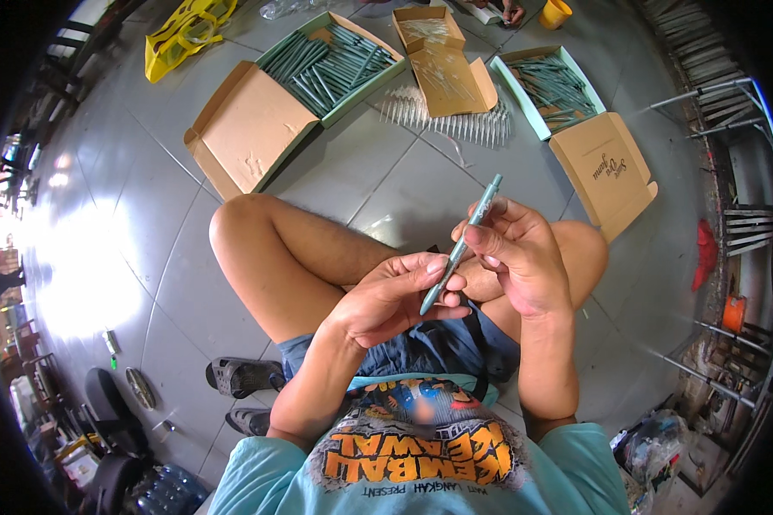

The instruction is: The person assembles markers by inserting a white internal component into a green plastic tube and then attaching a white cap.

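Observation:
Above my lap I hold one slim grey-green pen at a slant, its upper end leaning away to the right. My left hand grips the lower part between thumb and fingers. Higher up the barrel, my right hand pinches it with thumb and fingertips. Beyond my knees, an open box at the left is full of similar pens. A smaller open box at the right holds more such pens.
Between the boxes lies an opened brown carton with thin clear pieces, beside a row of clear pointed sleeves. A yellow bag, a yellow cup and another person's hand are farther off. Sandals lie left; metal racks stand right.

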`<action>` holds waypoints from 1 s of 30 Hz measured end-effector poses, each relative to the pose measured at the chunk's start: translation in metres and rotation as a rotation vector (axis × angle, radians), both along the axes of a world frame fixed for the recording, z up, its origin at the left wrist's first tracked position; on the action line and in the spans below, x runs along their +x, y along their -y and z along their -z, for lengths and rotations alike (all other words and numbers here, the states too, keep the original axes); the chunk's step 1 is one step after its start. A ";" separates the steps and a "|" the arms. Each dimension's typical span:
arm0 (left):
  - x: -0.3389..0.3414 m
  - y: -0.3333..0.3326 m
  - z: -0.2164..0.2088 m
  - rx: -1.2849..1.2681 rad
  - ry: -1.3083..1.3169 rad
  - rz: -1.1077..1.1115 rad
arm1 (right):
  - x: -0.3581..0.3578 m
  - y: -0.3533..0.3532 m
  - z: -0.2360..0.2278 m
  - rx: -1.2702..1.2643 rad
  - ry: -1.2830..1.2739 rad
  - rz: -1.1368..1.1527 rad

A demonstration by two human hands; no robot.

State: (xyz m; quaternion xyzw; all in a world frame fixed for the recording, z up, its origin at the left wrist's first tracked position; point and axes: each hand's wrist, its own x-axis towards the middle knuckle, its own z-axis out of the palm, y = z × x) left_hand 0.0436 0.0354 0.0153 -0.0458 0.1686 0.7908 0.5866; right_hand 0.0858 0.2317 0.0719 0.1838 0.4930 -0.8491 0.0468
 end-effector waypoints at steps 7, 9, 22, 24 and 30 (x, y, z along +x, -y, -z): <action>-0.006 -0.003 -0.020 -0.076 -0.066 0.021 | 0.005 0.002 0.008 0.005 0.035 0.054; -0.006 -0.003 -0.009 -0.025 -0.146 0.057 | 0.005 0.004 0.005 0.030 0.031 0.067; 0.009 -0.008 -0.016 -0.088 -0.039 0.019 | 0.004 0.007 -0.002 -0.014 -0.115 0.079; 0.010 -0.009 -0.024 -0.136 -0.138 -0.054 | 0.005 0.009 0.000 -0.065 -0.109 0.027; 0.010 -0.011 -0.036 -0.251 -0.222 -0.129 | 0.009 0.012 -0.003 -0.150 -0.095 -0.076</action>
